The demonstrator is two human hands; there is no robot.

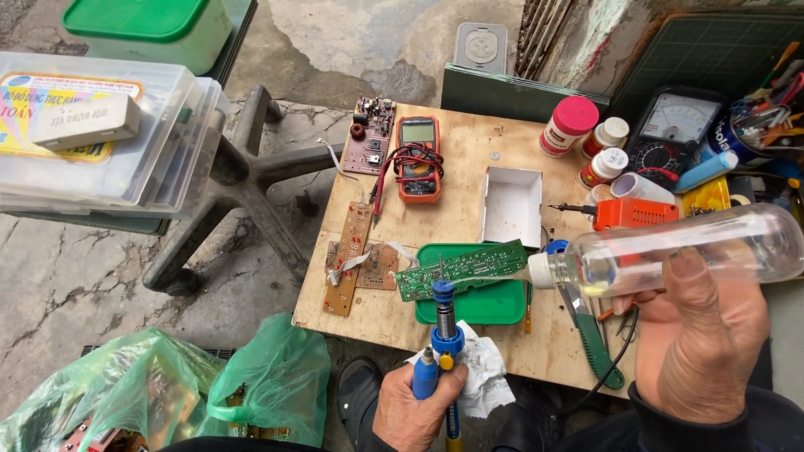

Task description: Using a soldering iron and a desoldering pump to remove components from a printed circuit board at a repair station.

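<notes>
My left hand (pixel 414 408) grips a blue soldering iron (pixel 442 335) together with a crumpled white tissue (pixel 486 377); its tip rests on a green circuit board (pixel 461 268). That board lies tilted across a green plastic lid (pixel 490 303) on the wooden board table (pixel 385 322). My right hand (pixel 699 335) holds a clear plastic bottle (pixel 670 251) sideways, its white nozzle touching the circuit board's right end. A little clear liquid sits inside the bottle.
An orange multimeter (pixel 419 159) with red leads, brown circuit boards (pixel 352 255), a white open box (pixel 512 205), an orange tool (pixel 632 213), jars, an analogue meter (pixel 678 125) and green-handled pliers (pixel 595 339) crowd the table. Green bags (pixel 251 385) and clear bins (pixel 109 134) sit left.
</notes>
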